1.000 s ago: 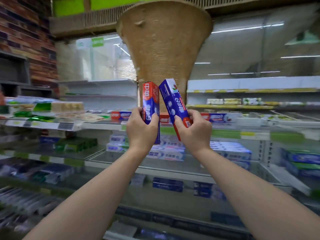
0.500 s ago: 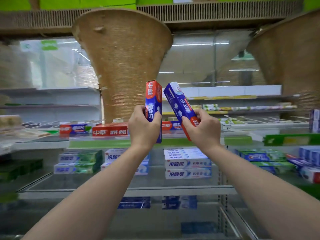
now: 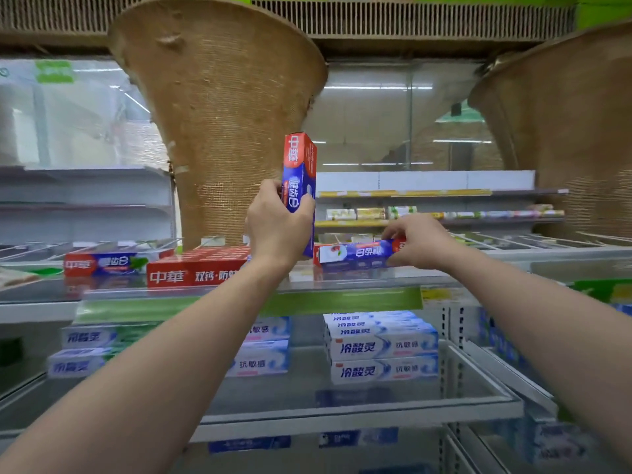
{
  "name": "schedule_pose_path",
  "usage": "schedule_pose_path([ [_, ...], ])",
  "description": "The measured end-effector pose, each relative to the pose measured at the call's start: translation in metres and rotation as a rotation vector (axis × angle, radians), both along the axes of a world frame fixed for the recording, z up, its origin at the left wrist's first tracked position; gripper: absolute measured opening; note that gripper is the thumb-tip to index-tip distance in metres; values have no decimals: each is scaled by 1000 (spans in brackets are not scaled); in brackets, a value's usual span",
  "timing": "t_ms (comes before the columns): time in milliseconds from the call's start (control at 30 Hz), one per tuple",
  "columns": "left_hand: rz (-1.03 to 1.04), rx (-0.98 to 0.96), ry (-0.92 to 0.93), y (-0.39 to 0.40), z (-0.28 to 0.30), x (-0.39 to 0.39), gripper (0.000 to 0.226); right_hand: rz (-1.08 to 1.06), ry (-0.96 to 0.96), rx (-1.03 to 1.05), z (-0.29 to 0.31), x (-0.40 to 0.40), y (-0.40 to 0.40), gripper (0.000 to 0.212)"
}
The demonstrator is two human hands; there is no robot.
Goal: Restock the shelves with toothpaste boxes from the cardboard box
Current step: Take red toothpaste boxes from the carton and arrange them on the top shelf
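Head view: at frame centre, the left hand (image 3: 277, 230) grips an upright toothpaste box (image 3: 298, 172). Right of centre, the right hand (image 3: 422, 241) pinches a second box (image 3: 355, 254) lying flat on the glass shelf (image 3: 359, 285). Woven columns (image 3: 222, 107) rise behind, white boxes (image 3: 383, 347) stacked on the shelf below.

Both arms raised, fingers (image 3: 290, 203) curled.

Woven cone pillars (image 3: 219, 107); glass partition (image 3: 393, 114); slatted wooden ceiling strip (image 3: 427, 18).
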State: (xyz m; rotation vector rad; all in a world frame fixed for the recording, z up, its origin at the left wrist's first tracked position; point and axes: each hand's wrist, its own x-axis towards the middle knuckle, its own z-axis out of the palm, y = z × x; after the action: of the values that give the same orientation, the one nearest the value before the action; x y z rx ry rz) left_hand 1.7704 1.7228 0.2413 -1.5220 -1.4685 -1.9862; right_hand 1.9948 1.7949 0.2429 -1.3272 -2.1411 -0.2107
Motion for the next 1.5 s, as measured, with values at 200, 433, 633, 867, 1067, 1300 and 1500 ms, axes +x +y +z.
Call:
schedule_pose_path([
  [200,0,4,6,16,9,0,33,79,-45,-114,3,7,19,48],
  [433,17,-11,-33,32,12,6,33,195,-129,-379,22,-3,30,32],
  [633,39,-5,-58,46,11,9,33,293,-83,-428,31,-9,34,45],
  [867,65,13,-78,50,12,16,33,345,585,-389,27,-11,50,53],
  [1067,39,0,-68,52,12,23,36,478,1176,-700,15,-26,45,39],
  [1300,34,-14,-54,56,10,34,37,510,1257,-644,3,-14,55,39],
  [1500,39,-13,-22,61,11,42,36,525,1411,-327,21,19,77,76],
])
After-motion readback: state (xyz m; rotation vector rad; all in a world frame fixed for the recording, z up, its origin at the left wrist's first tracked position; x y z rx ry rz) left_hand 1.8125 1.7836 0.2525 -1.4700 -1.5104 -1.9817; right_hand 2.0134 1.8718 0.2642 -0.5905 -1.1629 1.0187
